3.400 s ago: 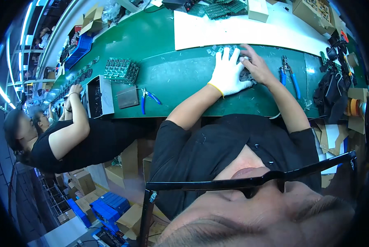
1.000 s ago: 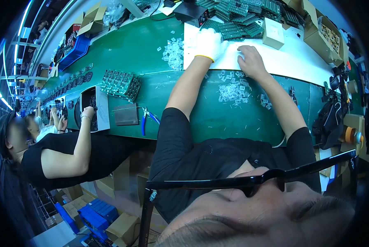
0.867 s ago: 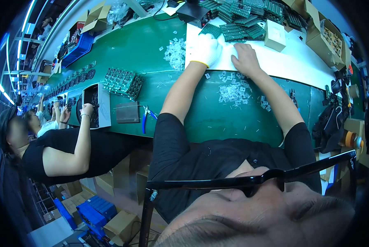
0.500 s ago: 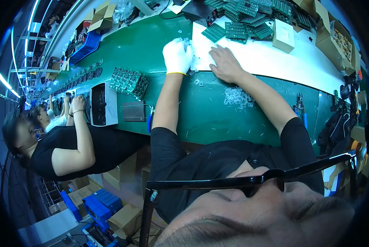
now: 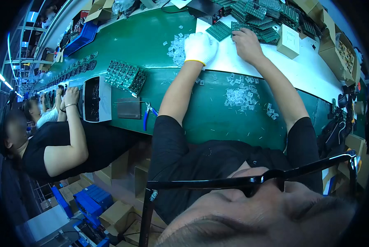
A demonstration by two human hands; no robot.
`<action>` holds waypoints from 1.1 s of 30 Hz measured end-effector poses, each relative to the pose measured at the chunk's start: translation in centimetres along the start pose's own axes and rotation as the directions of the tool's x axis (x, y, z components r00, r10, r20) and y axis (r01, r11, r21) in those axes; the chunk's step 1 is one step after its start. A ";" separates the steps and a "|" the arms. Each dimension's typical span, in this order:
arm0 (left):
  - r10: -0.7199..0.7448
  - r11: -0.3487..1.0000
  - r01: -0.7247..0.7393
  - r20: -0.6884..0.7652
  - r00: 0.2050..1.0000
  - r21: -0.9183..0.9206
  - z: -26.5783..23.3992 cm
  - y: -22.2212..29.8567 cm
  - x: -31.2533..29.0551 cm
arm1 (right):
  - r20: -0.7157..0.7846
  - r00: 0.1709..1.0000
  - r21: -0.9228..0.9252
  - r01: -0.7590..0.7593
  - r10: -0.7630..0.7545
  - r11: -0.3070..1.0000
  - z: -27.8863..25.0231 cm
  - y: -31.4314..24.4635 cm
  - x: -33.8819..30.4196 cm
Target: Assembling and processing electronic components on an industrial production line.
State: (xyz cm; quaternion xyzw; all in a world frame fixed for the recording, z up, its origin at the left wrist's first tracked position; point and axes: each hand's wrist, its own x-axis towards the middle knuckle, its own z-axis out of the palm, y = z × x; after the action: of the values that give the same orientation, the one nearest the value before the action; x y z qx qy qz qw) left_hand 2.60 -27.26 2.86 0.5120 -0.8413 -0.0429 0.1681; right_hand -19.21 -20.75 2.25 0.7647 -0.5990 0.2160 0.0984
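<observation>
My left hand (image 5: 201,47), in a white glove with a yellow cuff edge, rests at the left end of a white sheet (image 5: 271,66). Beside it lies a pile of small clear plastic pieces (image 5: 176,50); its fingertips are partly hidden, so whether it holds any I cannot tell. My bare right hand (image 5: 249,46) reaches to the near edge of heaped green circuit boards (image 5: 266,33), fingers extended over one board and thumb apart. One circuit board (image 5: 219,31) lies between the hands. Nearer me on the green mat is another heap of clear plastic pieces (image 5: 241,96).
A white box (image 5: 288,41) and an open carton (image 5: 336,53) stand at the right. On the left are stacked circuit boards (image 5: 125,78), a bin of dark parts (image 5: 98,99), a dark flat plate (image 5: 129,110) and blue-handled cutters (image 5: 146,117). A co-worker (image 5: 65,144) sits at the left.
Both hands have moved right; my right hand has also gone farther away, from the white sheet to the boards. The clear pile at the left is now uncovered beside the glove.
</observation>
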 end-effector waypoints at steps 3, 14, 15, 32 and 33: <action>0.008 0.999 -0.006 -0.046 0.999 0.042 -1.0 -2.0 -1.1 | 0.037 0.999 -0.064 0.034 -0.031 0.997 -1.1 1.7 -0.2; 0.339 0.920 -0.390 -0.452 0.825 -0.023 2.9 6.4 -0.4 | -0.230 0.973 0.148 0.016 0.019 0.989 -4.4 2.1 -4.0; 0.352 0.926 -0.377 -0.376 0.857 0.006 4.3 5.9 0.1 | -0.206 0.978 0.183 0.004 0.035 0.983 -5.3 1.1 -4.8; 0.296 0.948 -0.319 -0.401 0.867 0.009 -5.3 -3.6 -2.9 | 0.437 0.898 0.203 -0.049 -0.046 0.978 -6.5 -14.0 -15.9; 0.298 0.948 -0.319 -0.401 0.866 0.013 -5.2 -3.2 -3.1 | 0.396 0.913 0.231 0.000 -0.094 0.973 -5.6 -14.7 -15.2</action>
State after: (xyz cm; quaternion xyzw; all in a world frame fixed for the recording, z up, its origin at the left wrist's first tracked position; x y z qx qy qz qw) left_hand 8.30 -25.60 6.20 0.3642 -0.8588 0.0672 0.3540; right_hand -9.20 -1.28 1.99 0.8133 -0.5592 0.1173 -0.1099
